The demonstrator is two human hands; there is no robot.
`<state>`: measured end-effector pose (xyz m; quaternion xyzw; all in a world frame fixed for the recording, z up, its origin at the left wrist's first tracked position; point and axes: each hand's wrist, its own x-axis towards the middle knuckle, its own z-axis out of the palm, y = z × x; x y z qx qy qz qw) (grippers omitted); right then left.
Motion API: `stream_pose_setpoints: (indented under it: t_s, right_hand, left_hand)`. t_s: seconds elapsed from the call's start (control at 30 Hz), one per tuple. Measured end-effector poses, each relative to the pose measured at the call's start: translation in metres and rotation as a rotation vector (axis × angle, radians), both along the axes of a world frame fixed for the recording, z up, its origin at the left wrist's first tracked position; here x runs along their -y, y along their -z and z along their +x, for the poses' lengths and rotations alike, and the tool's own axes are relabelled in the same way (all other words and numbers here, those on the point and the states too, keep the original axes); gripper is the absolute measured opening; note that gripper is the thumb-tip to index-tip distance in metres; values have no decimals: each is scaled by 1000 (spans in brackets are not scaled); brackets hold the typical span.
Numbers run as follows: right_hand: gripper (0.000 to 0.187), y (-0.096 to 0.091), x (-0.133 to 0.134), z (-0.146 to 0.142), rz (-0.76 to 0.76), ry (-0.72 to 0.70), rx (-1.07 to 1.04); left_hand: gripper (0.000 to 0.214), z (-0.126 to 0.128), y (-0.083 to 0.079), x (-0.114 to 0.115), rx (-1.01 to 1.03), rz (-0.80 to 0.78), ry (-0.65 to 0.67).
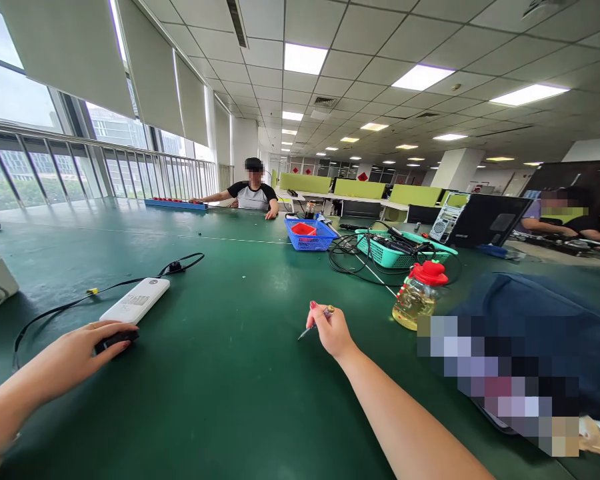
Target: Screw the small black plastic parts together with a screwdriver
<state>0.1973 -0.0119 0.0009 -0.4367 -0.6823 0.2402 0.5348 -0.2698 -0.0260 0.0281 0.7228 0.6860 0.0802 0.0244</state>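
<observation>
My right hand (333,331) grips a pen (309,330) whose tip points down and left, at or just above the green tabletop (220,400). On the left, my left hand (87,350) curls over a small black object (117,340) of a kind I cannot make out, with the palm side hidden. Just beyond those fingers lies a long white device (137,300) with rounded ends and printed text. A thin black cord (65,307) with a yellow tag runs along its far side.
At right stand a red-lidded jar of yellowish liquid (417,297) and a dark blue bag (540,340). Farther back are a blue basket (313,240), a green basket with cables (385,253) and a computer case (445,217). One person (253,193) sits across the table.
</observation>
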Motion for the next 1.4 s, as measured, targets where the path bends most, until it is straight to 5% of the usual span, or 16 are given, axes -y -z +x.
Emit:
stream_pose_setpoints:
  t_s: [1.4]
  right_hand:
    - [60,-2,2,-1,18,15,40]
  left_hand:
    - [51,4,-5,3,-23,60,-26]
